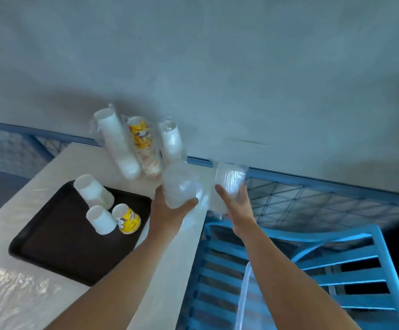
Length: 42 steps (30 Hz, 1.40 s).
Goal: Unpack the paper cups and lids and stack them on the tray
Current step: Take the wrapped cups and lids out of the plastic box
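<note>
We hold clear lids (179, 186) in our left hand (167, 211) and milky-white lids (228, 182) in our right hand (236, 210). Left of the left hand: white cups (93, 190) and a yellow printed cup (127, 219) on a dark brown tray (58, 244). Beyond it, a yellow-and-orange patterned sleeve (143, 148) between white sleeves (117, 144). Under the right hand, a blue slatted chair (350, 279).

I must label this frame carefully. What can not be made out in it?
All in the head view.
1. Clear plastic bundle in the left grip: lids or empty wrap, blur hides which.
2. Right grip: its fingers are behind the wrapped lid sleeve.
3. Print on the yellow cup sleeve: blurred, unreadable.
4. Tray, right edge: partly covered by the left forearm.
</note>
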### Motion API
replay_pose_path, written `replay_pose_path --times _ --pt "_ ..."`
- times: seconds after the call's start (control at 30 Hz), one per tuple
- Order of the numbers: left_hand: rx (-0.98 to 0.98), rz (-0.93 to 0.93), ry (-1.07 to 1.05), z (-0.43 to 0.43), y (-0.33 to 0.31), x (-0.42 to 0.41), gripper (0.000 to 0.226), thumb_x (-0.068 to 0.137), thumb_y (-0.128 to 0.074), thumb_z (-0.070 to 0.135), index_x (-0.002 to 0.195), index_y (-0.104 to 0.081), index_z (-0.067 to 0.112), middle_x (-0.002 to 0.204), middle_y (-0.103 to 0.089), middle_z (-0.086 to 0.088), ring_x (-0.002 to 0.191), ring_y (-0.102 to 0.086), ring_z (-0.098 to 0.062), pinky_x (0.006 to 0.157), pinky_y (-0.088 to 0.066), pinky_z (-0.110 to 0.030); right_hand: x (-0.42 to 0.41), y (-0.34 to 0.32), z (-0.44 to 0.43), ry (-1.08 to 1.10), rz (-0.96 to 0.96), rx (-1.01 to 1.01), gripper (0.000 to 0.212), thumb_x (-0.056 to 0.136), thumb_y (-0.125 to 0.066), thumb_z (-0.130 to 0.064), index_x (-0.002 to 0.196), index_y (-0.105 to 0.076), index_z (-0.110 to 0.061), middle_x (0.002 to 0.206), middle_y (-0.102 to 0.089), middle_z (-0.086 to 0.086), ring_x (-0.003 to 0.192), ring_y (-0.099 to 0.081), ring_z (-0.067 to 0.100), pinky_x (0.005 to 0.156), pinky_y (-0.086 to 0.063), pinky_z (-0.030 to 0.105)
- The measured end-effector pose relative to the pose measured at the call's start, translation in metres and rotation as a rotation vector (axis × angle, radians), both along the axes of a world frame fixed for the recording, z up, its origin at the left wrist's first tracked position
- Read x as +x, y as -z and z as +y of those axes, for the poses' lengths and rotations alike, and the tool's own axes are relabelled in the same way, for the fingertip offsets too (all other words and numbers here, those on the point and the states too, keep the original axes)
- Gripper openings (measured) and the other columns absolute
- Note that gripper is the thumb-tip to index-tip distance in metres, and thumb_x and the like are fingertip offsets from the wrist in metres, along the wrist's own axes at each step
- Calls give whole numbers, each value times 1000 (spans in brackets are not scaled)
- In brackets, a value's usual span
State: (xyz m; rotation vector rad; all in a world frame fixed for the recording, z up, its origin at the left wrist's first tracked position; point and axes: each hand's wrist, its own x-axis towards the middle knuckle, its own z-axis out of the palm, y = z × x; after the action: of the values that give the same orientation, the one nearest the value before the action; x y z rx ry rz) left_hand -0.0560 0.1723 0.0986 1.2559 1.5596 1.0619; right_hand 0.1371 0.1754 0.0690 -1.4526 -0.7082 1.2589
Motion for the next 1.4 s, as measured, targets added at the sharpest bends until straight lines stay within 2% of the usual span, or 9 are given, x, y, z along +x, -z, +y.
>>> replay_pose_path --times 0.13,0.27,0.5,0.63,0.77,0.97,1.2,1.3,1.4 --pt "-9 10 -81 33 5 -31 81 65 -94 41 132 -50 31 117 -61 15 111 -61 -9 77 -44 -17 -27 11 55 5 -18 -58 123 66 -76 -83 162 -13 -38 163 -34 3 145 -41 30 116 -40 57" --pt "-35 -32 -122 65 18 -54 81 71 -94 41 137 -48 29 125 -62 9 117 -62 -15 96 -53 -34 -43 25 102 81 -80 -39 91 89 -74 -58 155 -24 -21 140 -46 -2 127 -48 23 105 -41 41" --pt "-75 -60 -124 116 42 -75 87 60 -86 51 135 -46 34 124 -63 10 117 -62 -15 103 -53 -44 -53 51 153 244 -222 34 67 80 -83 -46 126 -38 -29 124 -55 -3 114 -57 21 103 -48 43" --pt "-108 -63 -93 135 60 -79 87 61 -86 46 137 -46 33 124 -64 10 117 -62 -15 100 -55 -43 -50 64 170 272 -353 16 85 72 -82 -55 135 -37 -21 130 -51 4 119 -53 27 105 -48 50" --pt "-143 -28 -51 144 76 -77 90 61 -85 47 141 -45 34 125 -63 12 118 -62 -15 101 -55 -44 -43 84 177 52 -542 -79 93 79 -83 -52 146 -27 -21 147 -46 9 134 -47 35 108 -45 54" --pt "-210 60 -38 150 101 -75 84 69 -91 36 140 -46 36 121 -63 15 113 -63 -13 92 -57 -39 -37 93 176 -106 -591 -113 95 82 -81 -54 150 -21 -25 147 -49 11 131 -52 40 95 -49 45" --pt "-299 117 -1 150 112 -79 80 78 -88 24 144 -46 32 126 -61 10 114 -61 -17 72 -48 -25 -36 89 168 -250 -603 -118 121 84 -78 -59 165 4 -22 172 -18 7 155 -25 31 121 -29 45" --pt "-335 190 38 153 106 -77 84 68 -92 31 140 -48 30 123 -63 6 112 -64 -20 74 -54 -29 -35 88 164 -249 -603 -98 120 82 -78 -61 166 -1 -22 171 -21 4 155 -26 28 122 -30 44" --pt "-326 234 45 159 112 -81 107 43 -95 53 138 -48 40 126 -64 8 118 -64 -22 92 -60 -44 -33 86 160 -245 -609 -102 117 81 -80 -60 165 -8 -21 169 -22 3 154 -27 27 119 -30 44"
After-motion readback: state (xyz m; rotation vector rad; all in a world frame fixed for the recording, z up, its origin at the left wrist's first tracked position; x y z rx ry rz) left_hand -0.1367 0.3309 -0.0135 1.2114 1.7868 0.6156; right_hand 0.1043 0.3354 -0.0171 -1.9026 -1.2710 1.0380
